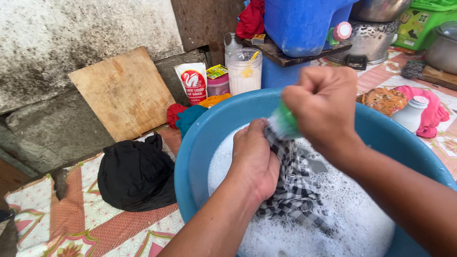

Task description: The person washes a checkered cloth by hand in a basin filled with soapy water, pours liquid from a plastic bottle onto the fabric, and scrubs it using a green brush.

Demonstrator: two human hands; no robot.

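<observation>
suds: white foam covers nearly all the water in the near part of the blue basin; no clear water shows.
checked cloth: a black-and-white checked cloth lies in the middle of the basin, half sunk in the foam, its far end lifted up to the hands; it is wet and soapy, not wrung or rinsed, so by the look of it scrubbing is under way and rinsing is left.
left hand: the left hand is clenched on the raised end of the cloth, pinning it over the foam.
right hand: the right hand is a closed fist, its grip grasping a green scrub brush pressed to the cloth just beside the left hand.
left of basin: a black bundle of fabric lies dry on the patterned floor mat, untouched.
right, farther: a white bottle rests on pink cloth.
far: a sauce pouch, a clear lidded jar and a big blue container stand by the wall.
</observation>
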